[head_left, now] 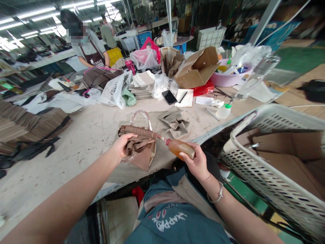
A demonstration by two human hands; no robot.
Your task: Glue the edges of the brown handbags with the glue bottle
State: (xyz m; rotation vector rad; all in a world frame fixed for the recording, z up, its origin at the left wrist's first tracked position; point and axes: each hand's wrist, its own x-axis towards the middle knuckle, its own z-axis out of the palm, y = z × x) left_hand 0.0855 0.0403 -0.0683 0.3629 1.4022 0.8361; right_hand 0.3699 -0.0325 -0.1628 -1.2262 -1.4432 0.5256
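A brown handbag [142, 160] with a clear loop handle [140, 113] sits near the table's front edge. My left hand [122, 146] is closed on its upper left side, where brown lining fabric [138, 144] bunches out of the opening. In my right hand [198, 162] is a squeeze bottle [180, 149] of amber liquid, fingers wrapped round its base. The bottle lies nearly level, its red nozzle pointing left at the bag's top right edge. Whether the tip touches the bag I cannot tell. Behind the bottle lies crumpled grey-brown material [175, 122].
Stacked brown pieces [35, 128] stand at the left of the table [86, 135]. Toward the back are a phone [169, 97], a notepad [187, 101], a cardboard box [196, 69] and a green-capped bottle [223, 111]. A white basket [254, 169] stands at right. Across the table a person [88, 51] works.
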